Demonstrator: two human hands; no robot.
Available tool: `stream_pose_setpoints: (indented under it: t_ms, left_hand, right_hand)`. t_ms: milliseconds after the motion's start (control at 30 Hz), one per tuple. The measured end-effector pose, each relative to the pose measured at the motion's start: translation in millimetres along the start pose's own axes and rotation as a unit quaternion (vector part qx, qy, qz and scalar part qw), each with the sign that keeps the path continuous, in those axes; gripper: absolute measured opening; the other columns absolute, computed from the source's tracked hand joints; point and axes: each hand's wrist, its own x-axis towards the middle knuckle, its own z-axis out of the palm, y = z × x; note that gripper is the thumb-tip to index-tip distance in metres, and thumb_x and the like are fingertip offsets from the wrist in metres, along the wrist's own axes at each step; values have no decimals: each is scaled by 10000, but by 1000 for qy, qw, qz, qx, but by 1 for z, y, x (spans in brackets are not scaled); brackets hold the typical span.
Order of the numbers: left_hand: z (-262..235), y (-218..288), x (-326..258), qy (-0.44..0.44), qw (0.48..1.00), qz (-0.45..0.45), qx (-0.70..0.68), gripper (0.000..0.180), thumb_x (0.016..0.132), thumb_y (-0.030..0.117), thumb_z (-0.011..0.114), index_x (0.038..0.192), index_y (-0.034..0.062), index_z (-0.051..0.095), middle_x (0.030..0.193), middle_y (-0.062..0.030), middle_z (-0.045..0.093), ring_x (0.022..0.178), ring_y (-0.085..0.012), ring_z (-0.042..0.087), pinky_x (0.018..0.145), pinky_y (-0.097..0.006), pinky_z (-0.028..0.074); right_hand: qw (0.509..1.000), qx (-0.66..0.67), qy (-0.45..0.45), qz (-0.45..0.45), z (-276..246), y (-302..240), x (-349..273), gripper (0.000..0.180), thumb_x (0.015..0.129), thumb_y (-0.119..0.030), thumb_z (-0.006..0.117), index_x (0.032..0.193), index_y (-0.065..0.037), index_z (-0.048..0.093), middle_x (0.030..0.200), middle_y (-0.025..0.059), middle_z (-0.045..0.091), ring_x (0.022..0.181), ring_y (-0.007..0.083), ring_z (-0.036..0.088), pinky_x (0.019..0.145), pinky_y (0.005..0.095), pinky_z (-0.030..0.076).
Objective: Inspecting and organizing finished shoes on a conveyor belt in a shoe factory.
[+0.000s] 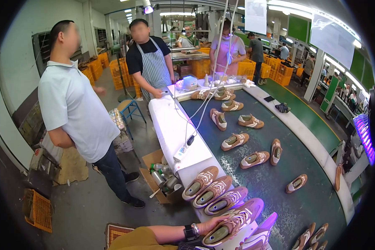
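My left hand (211, 225) reaches in from the lower edge, with a dark watch and a beaded bracelet on its wrist. Its fingers are closed on the side of a brown sneaker (242, 217) with pale stripes and laces; part of the grip is hidden behind the shoe. Beside it a further sneaker (260, 234), tinted purple by the light, is cut off by the lower edge. Just beyond the held shoe, a row of three similar sneakers (212, 192) lies along the white ledge. My right hand is out of view.
Loose sneakers (254, 159) are scattered over the dark green conveyor belt (275, 196). A power strip (180, 154) and hanging white cables sit by the ledge. A carton of bottles (164, 196) stands on the floor. Two people (77, 108) stand at left; another person (227, 50) works at the far end.
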Motion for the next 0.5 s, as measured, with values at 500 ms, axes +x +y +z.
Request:
stream_pose_setpoints:
  t_ms: [500]
  left_hand:
    - [5,-5,2,22,1000,9,17,589,899,469,472,1214,-28,459,1104,-179,576,978,-262,594,886,-373,490]
  right_hand:
    - [1000,2,2,-14,6,1,1,343,698,-125,608,1010,5,551,950,53,520,910,177,478,841,287,365]
